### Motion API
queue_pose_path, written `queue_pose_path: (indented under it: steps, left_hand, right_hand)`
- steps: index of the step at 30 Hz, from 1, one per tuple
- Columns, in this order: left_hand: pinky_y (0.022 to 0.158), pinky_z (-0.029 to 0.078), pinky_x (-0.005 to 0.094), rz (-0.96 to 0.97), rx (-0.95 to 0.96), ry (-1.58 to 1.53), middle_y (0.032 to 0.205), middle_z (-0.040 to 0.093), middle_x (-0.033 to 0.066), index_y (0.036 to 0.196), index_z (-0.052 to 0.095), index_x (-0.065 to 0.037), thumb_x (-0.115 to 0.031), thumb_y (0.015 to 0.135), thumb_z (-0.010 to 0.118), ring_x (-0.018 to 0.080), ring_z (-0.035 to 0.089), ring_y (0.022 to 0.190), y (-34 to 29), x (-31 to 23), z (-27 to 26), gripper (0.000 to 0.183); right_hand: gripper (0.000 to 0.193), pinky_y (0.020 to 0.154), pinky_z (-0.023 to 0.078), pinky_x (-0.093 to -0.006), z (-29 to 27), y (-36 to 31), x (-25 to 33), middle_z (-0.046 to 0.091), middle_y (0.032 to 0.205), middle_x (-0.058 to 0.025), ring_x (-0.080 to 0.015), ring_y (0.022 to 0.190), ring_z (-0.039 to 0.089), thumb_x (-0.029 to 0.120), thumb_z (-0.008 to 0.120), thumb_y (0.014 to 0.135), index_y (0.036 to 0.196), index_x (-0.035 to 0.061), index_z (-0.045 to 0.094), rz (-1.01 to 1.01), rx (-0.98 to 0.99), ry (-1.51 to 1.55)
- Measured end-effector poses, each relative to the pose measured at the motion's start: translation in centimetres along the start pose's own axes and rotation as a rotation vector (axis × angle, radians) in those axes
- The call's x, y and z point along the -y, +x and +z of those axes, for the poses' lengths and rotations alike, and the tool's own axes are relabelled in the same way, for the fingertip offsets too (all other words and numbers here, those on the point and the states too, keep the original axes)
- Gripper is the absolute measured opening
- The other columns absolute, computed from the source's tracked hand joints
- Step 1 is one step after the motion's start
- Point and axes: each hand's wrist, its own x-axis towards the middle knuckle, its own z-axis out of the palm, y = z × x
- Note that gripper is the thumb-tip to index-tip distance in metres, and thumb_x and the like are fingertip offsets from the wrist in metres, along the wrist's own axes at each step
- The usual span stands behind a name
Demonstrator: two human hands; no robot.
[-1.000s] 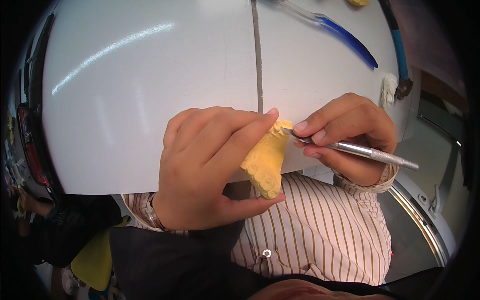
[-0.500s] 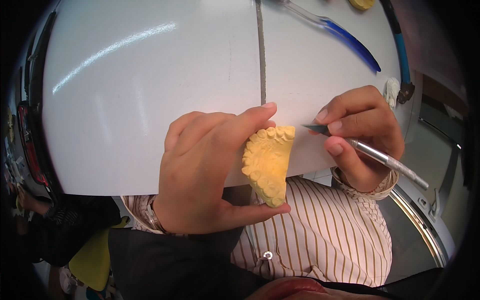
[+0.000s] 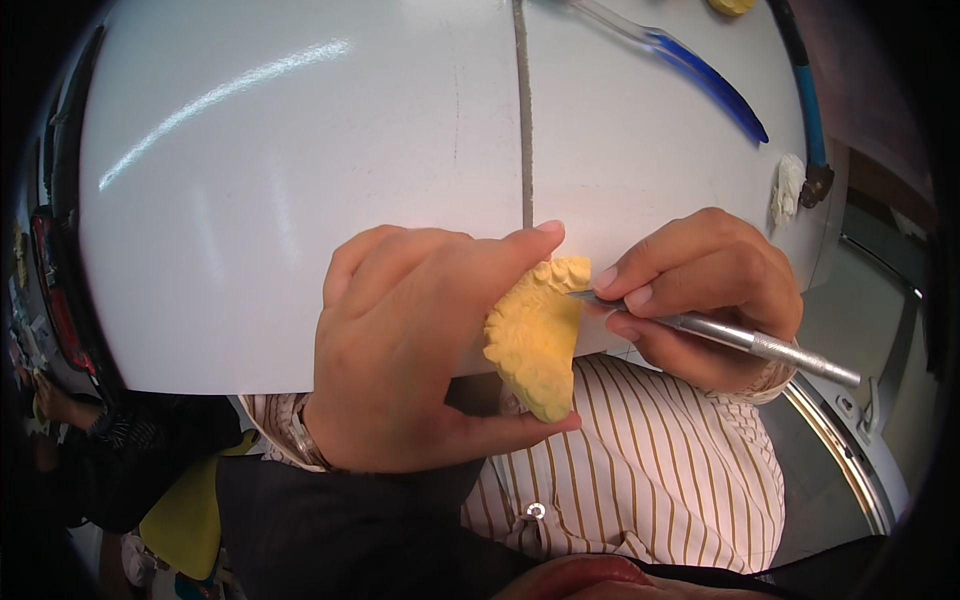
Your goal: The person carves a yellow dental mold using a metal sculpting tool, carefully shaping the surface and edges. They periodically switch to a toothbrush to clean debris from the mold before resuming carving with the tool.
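Knife tip (image 3: pixel 578 294) is working the yellow tooth cast (image 3: pixel 533 335).
Left hand (image 3: pixel 400 350) is clamping the cast; right hand (image 3: pixel 700 295) is pinching the knife (image 3: pixel 720 335) beside it, trimming apparently unfinished.

A single head-worn fisheye view looks steeply down from above the person's chest, close enough that the left hand (image 3: pixel 410 350) and right hand (image 3: pixel 700 295) fill the middle of the frame, with the striped shirt (image 3: pixel 650 470) running out toward 6 o'clock. It faces forward over the white table (image 3: pixel 280 180), which spreads from the centre up to 12 o'clock, its edges bowing toward the dark rim of the lens. No second view is given, so nothing of the scene is shared between cameras.
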Motion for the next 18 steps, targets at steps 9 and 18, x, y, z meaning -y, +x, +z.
queue_pose_path:
  steps: [9,18]
  left_hand:
    - [0.08,0.044,0.0358,0.026,-0.012,0.053,0.1,0.071,0.0043,0.114,0.068,-0.006,-0.049,0.054,0.091,0.022,0.065,0.085,0.2,-0.1,0.3,0.076]
    - [0.078,0.043,0.037,0.046,-0.06,0.055,0.097,0.07,0.0042,0.111,0.067,-0.008,-0.05,0.053,0.091,0.0226,0.063,0.081,0.0,0.0,0.7,0.075]
  right_hand:
    - [0.027,0.073,0.065,-0.0332,1.6,-0.6,0.1,0.068,0.085,-0.0156,-0.0302,0.087,0.075,-0.01,0.081,0.072,0.082,-0.0008,0.058,-0.121,-0.073,-0.198]
    - [0.025,0.074,0.066,-0.0337,1.7,-1.2,0.5,0.067,0.083,-0.0172,-0.0326,0.087,0.075,-0.008,0.08,0.076,0.079,-0.0016,0.056,-0.106,-0.076,-0.231]
